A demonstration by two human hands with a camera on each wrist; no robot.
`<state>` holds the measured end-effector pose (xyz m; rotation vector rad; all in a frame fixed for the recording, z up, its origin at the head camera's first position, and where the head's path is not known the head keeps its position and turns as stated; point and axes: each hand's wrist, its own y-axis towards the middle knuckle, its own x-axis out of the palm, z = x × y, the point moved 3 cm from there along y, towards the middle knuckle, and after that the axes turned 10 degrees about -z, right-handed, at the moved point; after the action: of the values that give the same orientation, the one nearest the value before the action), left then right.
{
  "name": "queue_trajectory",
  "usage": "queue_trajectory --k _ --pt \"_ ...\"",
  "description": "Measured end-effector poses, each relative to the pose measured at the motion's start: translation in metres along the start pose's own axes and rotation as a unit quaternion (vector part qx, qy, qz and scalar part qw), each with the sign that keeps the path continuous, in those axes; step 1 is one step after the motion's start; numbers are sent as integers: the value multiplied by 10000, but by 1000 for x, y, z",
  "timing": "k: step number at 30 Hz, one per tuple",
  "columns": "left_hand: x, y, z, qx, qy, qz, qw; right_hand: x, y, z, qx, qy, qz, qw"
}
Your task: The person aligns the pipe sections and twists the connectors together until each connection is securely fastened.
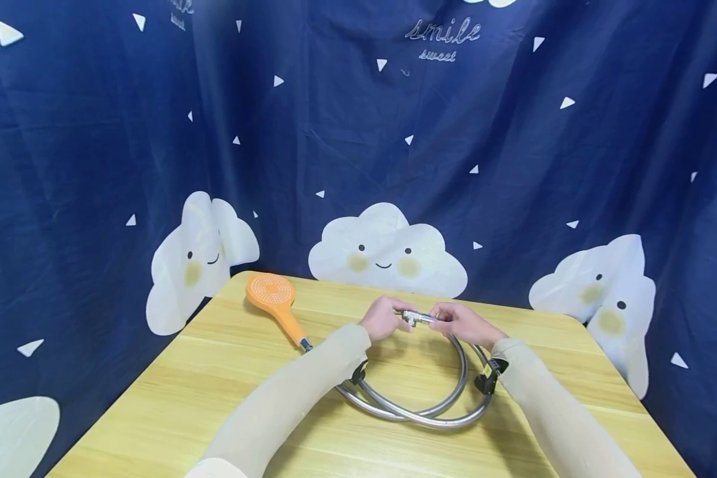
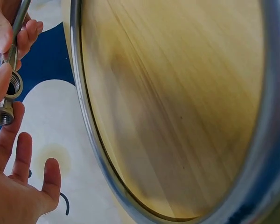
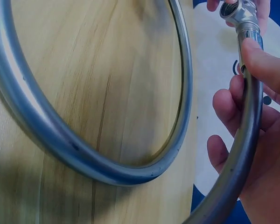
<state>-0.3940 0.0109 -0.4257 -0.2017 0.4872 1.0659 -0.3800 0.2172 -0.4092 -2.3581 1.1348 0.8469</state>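
Observation:
My left hand [image 1: 384, 318] pinches a small metal tee fitting [image 1: 411, 318] between thumb and fingertip. In the left wrist view, two threaded openings of the tee fitting [image 2: 7, 104] show, and the other fingers are spread away. The right hand [image 1: 463, 323] grips the end of a silvery shower hose [image 3: 249, 126], thumb on its chrome connector [image 3: 248, 33]. That connector meets one end of the tee; how far it is threaded I cannot tell. The hose loops below both hands. An orange shower head [image 1: 271, 292] lies at the table's back left, joined to a hose end.
The wooden table [image 1: 215, 392] has its back edge just beyond the hands. A dark blue curtain [image 1: 358, 133] with white clouds and triangles hangs behind and at both sides. A black camera mount [image 1: 486, 382] sits at the right wrist.

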Motion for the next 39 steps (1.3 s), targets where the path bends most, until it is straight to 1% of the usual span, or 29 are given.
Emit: queue_trajectory --k 6,13,16,20,23,29,33,39 --pt "-1 -1 1 74 39 -6 10000 0 1 2 -156 43 -90 9998" --pt "-2 -1 2 119 156 -24 9998 0 0 1 -26 120 -145 9998" --pt "-1 -1 2 119 171 -48 9998 0 -1 -2 4 141 -167 9998" --pt "-1 0 2 76 301 -9 9995 -1 -2 -3 -6 224 -230 9995" --pt "-1 0 2 61 413 49 9991 -1 -1 -1 -26 273 -313 9991" --pt "1 -2 6 14 470 127 9988 -3 1 8 57 337 -396 9986" --pt "1 -2 7 -34 654 211 9976 -4 1 10 144 411 -435 9981" --pt "1 -3 8 -45 657 154 9977 -5 1 9 215 363 -458 9981"
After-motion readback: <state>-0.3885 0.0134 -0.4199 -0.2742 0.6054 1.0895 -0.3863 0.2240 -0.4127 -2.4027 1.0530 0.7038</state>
